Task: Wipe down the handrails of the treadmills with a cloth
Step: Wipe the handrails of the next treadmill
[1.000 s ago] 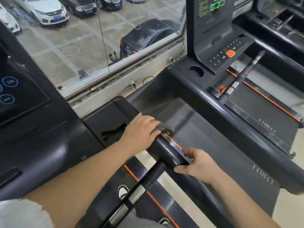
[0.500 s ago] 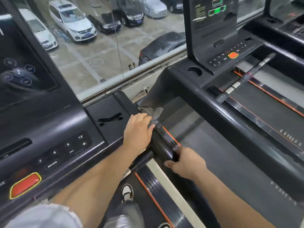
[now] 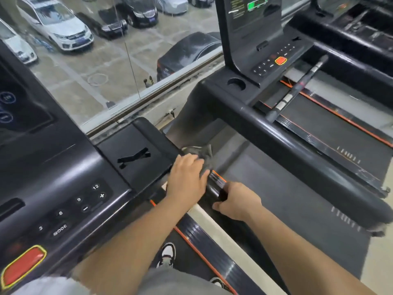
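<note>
Head view: over the last second the left hand (image 3: 187, 179) has slid the grey cloth (image 3: 201, 155) forward along the near treadmill's handrail (image 3: 214, 184), from mid-rail up to where it joins the console corner. By my reading, this rail's stroke is nearly done, while the neighbouring treadmill's rail (image 3: 297, 145) looks untouched. The cloth lies bunched under the flattened left fingers, its edge poking out ahead of the fingertips. The right hand (image 3: 238, 201) is curled around the rail just behind, steadying it.
</note>
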A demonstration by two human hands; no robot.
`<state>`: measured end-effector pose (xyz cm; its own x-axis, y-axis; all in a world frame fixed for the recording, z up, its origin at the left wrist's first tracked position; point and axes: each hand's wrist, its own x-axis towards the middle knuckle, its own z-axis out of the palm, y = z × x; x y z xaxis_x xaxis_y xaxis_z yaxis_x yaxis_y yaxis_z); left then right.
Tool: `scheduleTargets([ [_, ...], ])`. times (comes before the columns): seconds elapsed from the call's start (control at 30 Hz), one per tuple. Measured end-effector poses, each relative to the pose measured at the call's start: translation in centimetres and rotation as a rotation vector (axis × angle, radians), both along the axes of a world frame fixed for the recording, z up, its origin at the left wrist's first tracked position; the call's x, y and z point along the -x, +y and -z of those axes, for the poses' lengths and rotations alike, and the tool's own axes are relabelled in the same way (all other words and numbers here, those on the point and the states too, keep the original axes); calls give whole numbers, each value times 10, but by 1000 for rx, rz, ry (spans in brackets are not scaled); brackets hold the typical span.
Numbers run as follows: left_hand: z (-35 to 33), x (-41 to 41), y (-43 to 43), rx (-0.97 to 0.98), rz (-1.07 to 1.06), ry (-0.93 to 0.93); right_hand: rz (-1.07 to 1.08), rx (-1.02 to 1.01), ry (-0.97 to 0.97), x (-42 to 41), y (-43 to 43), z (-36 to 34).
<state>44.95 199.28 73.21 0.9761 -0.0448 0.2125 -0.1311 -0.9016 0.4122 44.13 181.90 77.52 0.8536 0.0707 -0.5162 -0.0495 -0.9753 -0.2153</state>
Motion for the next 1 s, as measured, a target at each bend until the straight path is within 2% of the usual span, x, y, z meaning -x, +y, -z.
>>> scheduleTargets([
  [0.1, 10, 36, -13, 118, 409, -55, 26, -3, -49, 4, 0, 2],
  [0.17, 10, 11, 13, 54, 549, -67, 81, -39, -52, 9, -1, 4],
  [0.23, 7, -24, 39, -23, 438, -55, 125, -54, -45, 13, -1, 2],
  [0.33, -2, -46, 58, -1, 92, -17, 200, -95, -33, 16, -1, 1],
  [0.4, 1, -25, 37, 21, 41, -67, 255, -124, -37, 20, 0, 0],
  [0.43, 5, -8, 24, 56, 106, -91, 271, -130, -42, 21, 1, -1],
  [0.53, 22, 25, 10, 139, 524, -150, 256, -134, -70, 23, 2, -3],
  [0.6, 23, 6, 28, 79, 687, -173, 252, -117, -74, 24, 5, -4],
  [0.67, 11, -23, 46, -73, 588, -138, 284, -117, -67, 24, 5, -2],
  [0.73, -8, -35, 54, -184, 296, -49, 289, -106, -57, 23, 5, -1],
  [0.77, -15, -34, 52, -213, 177, -4, 291, -104, -52, 23, 5, 0],
  [0.83, -21, -24, 41, -210, 92, 43, 297, -102, -43, 23, 6, 0],
  [0.87, -23, -19, 34, -153, 99, 85, 299, -101, -45, 24, 6, 1],
  [0.9, -26, -17, 29, -14, 101, 168, 301, -100, -47, 24, 6, 1],
  [1.0, -50, -21, 28, 708, 42, 523, 311, -111, -47, 24, 6, 1],
])
